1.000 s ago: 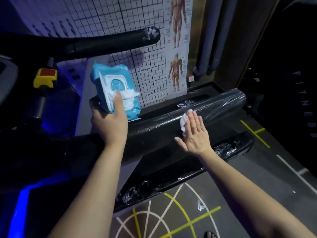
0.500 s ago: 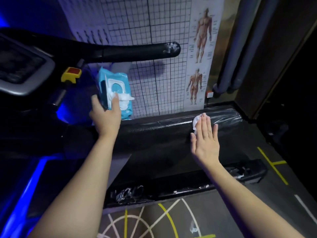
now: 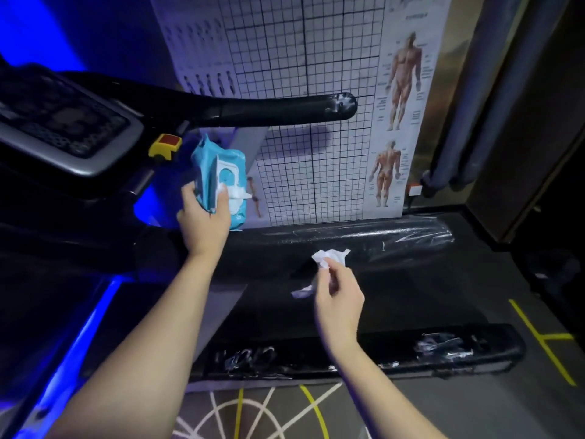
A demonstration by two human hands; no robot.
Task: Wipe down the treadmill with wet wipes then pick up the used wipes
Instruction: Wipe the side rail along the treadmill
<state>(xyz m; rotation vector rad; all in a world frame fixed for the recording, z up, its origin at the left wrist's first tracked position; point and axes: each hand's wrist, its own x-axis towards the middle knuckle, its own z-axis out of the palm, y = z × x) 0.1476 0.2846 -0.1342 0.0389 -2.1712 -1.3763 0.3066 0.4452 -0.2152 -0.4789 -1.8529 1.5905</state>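
My left hand (image 3: 204,218) grips a blue pack of wet wipes (image 3: 220,179), with a white wipe sticking out under my thumb. My right hand (image 3: 338,296) pinches a crumpled white used wipe (image 3: 330,258) and holds it just above the dark treadmill deck, clear of the far side rail (image 3: 395,237), which is black and wrapped in shiny film. The near side rail (image 3: 411,350) runs below my right wrist. A small white scrap (image 3: 300,292) shows just left of my right hand; whether it is part of the held wipe is unclear.
The treadmill console (image 3: 63,122) and a yellow-and-red safety key (image 3: 166,144) sit at upper left. A black handrail (image 3: 269,110) juts rightward above the pack. A grid chart with anatomy posters (image 3: 316,122) covers the wall behind. Painted lines mark the floor (image 3: 544,337).
My right hand lifted off the far rail, where it pressed the wipe flat, and now pinches the bunched-up wipe nearer to me. The view tilted upward.
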